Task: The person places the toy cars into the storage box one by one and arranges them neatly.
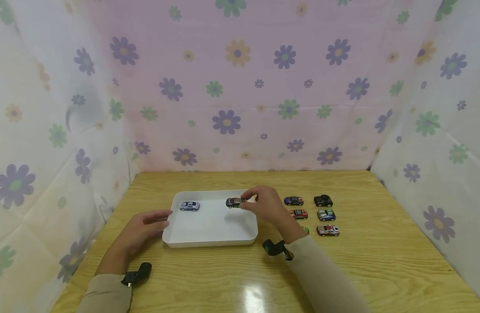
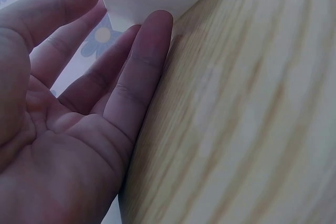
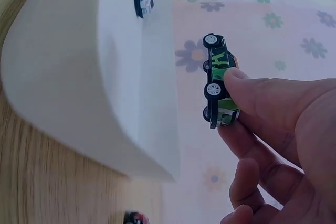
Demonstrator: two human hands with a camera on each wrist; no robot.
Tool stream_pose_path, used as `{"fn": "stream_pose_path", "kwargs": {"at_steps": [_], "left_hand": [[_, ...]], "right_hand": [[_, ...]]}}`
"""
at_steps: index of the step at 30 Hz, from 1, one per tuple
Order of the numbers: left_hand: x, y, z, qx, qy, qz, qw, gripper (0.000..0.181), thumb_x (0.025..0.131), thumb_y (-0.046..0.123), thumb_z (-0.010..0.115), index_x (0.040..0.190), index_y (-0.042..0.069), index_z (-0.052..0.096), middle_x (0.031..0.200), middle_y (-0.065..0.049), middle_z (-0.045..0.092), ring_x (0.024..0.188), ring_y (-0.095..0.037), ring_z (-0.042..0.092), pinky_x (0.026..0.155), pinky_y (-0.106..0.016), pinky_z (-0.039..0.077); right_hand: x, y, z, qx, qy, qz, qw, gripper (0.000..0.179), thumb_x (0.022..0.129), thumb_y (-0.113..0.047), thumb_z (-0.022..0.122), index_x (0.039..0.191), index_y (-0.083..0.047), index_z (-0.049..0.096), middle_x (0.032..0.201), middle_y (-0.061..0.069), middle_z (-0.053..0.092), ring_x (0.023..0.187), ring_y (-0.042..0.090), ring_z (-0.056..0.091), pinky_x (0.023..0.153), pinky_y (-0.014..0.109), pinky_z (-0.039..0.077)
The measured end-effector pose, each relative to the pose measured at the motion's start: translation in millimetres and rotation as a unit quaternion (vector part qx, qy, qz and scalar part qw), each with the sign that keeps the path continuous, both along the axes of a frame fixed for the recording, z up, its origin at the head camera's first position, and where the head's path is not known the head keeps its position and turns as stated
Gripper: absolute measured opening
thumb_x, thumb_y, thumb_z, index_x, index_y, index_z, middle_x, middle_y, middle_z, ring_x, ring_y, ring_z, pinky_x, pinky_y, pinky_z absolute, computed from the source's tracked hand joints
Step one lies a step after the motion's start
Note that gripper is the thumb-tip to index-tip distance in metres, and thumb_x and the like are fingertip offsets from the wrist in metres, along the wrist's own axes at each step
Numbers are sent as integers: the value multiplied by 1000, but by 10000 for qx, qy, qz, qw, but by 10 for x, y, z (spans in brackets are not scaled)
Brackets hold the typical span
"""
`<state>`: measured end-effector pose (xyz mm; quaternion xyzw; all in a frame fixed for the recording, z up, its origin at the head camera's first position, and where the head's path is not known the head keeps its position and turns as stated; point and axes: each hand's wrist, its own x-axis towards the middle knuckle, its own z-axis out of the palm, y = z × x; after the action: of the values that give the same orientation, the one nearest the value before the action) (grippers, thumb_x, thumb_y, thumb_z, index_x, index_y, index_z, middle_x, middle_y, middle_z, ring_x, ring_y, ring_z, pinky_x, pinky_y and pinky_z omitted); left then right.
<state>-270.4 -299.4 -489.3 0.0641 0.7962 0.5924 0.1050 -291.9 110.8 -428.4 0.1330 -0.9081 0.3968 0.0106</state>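
Observation:
Between thumb and fingers, my right hand pinches a dark toy car with green markings, held above the right part of a white tray. In the right wrist view that toy car hangs apart from the tray, its wheels toward it. A white toy car stands inside the tray at the left. My left hand is at the tray's left side, fingers fairly straight; in the left wrist view its fingertips touch the tray's outer wall.
Right of the tray, toy cars stand in two columns: a blue one, a red one, a green one partly behind my right wrist, a black one, a white-and-blue one and a white-and-red one. Flowered cloth surrounds the wooden table.

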Motion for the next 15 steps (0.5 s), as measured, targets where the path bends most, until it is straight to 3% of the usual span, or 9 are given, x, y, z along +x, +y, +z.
{"fn": "stream_pose_path", "kwargs": {"at_steps": [6, 15], "left_hand": [[-14, -8, -3, -39, -29, -2, 10000, 59, 95, 29, 77, 146, 4, 58, 153, -21, 52, 114, -2, 65, 91, -27, 59], [-30, -3, -28, -23, 30, -8, 10000, 56, 97, 27, 75, 145, 5, 59, 153, -21, 52, 115, -3, 65, 92, -28, 59]], "right_hand": [[-17, -243, 61, 54, -120, 156, 9998, 16, 91, -31, 81, 105, -26, 81, 103, -10, 73, 89, 18, 57, 70, 35, 50], [-100, -634, 11, 150, -161, 315, 9993, 16, 90, -32, 83, 104, -26, 81, 100, -12, 73, 89, 12, 61, 76, 31, 54]]}}
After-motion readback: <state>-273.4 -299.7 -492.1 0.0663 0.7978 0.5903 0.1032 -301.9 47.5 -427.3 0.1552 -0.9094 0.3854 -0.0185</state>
